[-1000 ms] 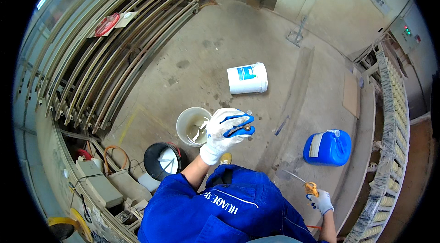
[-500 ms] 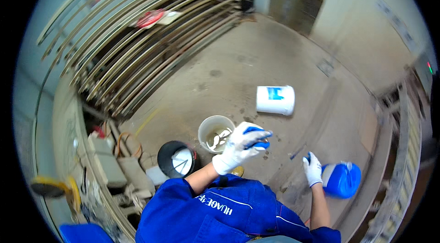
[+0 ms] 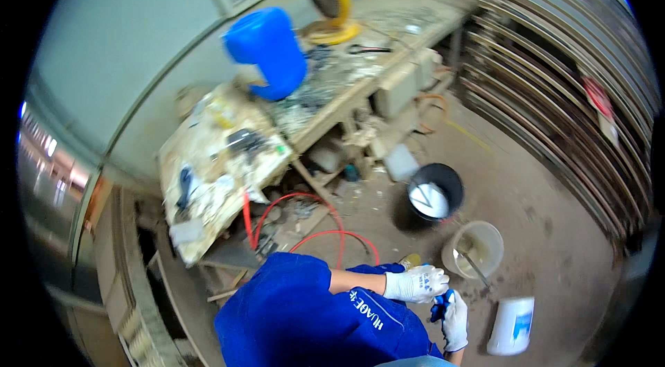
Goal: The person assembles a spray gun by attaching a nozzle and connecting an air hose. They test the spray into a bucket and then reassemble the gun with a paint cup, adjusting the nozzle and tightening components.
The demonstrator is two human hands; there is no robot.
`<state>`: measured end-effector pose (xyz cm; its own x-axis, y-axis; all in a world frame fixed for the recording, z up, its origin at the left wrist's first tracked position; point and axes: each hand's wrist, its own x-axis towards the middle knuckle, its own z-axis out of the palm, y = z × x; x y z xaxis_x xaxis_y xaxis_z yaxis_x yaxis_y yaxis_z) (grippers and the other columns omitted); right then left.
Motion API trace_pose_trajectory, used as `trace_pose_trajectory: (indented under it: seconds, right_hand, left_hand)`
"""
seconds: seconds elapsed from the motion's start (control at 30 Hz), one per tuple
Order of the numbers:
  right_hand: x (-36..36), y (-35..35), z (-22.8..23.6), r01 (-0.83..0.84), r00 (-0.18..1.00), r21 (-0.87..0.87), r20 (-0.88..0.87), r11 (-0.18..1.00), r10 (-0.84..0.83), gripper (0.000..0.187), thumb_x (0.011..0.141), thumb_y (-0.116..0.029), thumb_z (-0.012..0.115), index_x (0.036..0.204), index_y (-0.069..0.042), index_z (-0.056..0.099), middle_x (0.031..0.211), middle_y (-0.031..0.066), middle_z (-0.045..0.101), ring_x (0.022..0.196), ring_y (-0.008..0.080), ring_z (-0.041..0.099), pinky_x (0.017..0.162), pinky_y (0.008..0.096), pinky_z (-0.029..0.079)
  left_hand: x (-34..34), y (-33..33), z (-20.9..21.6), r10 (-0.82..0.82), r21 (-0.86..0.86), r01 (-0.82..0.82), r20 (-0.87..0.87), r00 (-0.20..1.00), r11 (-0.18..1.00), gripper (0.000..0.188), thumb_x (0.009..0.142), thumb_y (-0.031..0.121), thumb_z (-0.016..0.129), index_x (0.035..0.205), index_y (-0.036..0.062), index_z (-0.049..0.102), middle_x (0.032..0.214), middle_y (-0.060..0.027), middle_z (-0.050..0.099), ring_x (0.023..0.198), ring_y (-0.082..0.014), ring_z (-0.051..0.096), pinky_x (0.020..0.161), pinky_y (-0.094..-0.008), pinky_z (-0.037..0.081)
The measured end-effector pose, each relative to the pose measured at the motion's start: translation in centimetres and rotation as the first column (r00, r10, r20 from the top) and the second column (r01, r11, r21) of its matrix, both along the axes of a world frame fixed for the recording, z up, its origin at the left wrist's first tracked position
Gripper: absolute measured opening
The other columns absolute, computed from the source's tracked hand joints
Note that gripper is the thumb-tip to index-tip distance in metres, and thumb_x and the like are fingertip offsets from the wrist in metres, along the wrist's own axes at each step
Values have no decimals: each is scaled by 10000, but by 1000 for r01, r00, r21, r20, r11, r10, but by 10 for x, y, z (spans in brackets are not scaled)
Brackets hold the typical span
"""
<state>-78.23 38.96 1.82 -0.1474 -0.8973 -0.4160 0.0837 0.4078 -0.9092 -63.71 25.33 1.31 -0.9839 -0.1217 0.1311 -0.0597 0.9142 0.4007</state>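
Observation:
My left hand (image 3: 419, 284), in a white glove with a blue palm, is closed at my front. My right hand (image 3: 455, 322), gloved the same way, is beside it with curled fingers touching or nearly touching the left fingertips. Whatever is between them, if anything, is too small and blurred to make out. Just beyond the hands stands a whitish open bucket (image 3: 493, 237) with some liquid inside. A thin grey rod (image 3: 474, 269) leans over its rim. To its left is a black bucket (image 3: 455, 181) holding white material and a dark stick.
A white tub (image 3: 511, 327) with a blue label lies on the floor at right. Red hose (image 3: 339, 218) loops across the floor at left. The cluttered workbench (image 3: 353, 100) carries a blue jug (image 3: 270, 52) and a yellow round fan-like device (image 3: 329, 0). Metal racks (image 3: 547, 83) stand at far right.
The view has swung left, bringing the workbench into sight. My right hand has come away from the blue jug on the floor to meet my left. That jug is out of view.

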Motion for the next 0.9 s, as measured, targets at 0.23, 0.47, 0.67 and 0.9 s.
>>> trace_pose_trajectory:
  seconds: [0.23, 0.47, 0.67, 0.9]
  right_hand:
    - [73, -87, -2, -398, 886, -181, 180, 899, 428, 424, 1011, -403, 450, 960, 1, 572, 722, 66, 587, 572, 146, 572, 499, 278, 494]
    - [169, -160, -6, -350, 903, -170, 201, 921, 380, 275, 975, -222, 539, 1062, 30, 604, 784, 70, 610, 623, 142, 585, 541, 280, 506]
    - [229, -211, -36, -173, 966, -139, 170, 975, 196, 269, 974, -138, 544, 1195, 12, 576, 881, 62, 620, 754, 149, 620, 662, 307, 550]
    - [294, -243, -35, -169, 973, -54, 153, 984, 175, 282, 974, -101, 531, 1236, -2, 564, 967, 70, 621, 816, 148, 613, 732, 319, 557]
  left_hand:
    - [122, -2, -1, 503, 69, -499, -45, 863, 864, 285, 777, 340, 669, 889, 83, 619, 877, -98, 580, 853, -297, 603, 732, -422, 503]
    - [249, -60, -16, 759, 195, -734, -127, 639, 650, 358, 828, 441, 636, 896, 91, 652, 837, -143, 591, 837, -320, 600, 740, -428, 498]
    - [487, -192, -62, 932, -34, -935, -93, -350, -354, 619, 871, 519, 570, 1295, 72, 511, 1225, -221, 575, 1118, -417, 551, 974, -501, 415]
    - [577, -294, -85, 837, -139, -940, 427, -341, -312, 942, 720, 622, 668, 1352, -37, 438, 1279, -255, 556, 1130, -414, 571, 951, -464, 467]
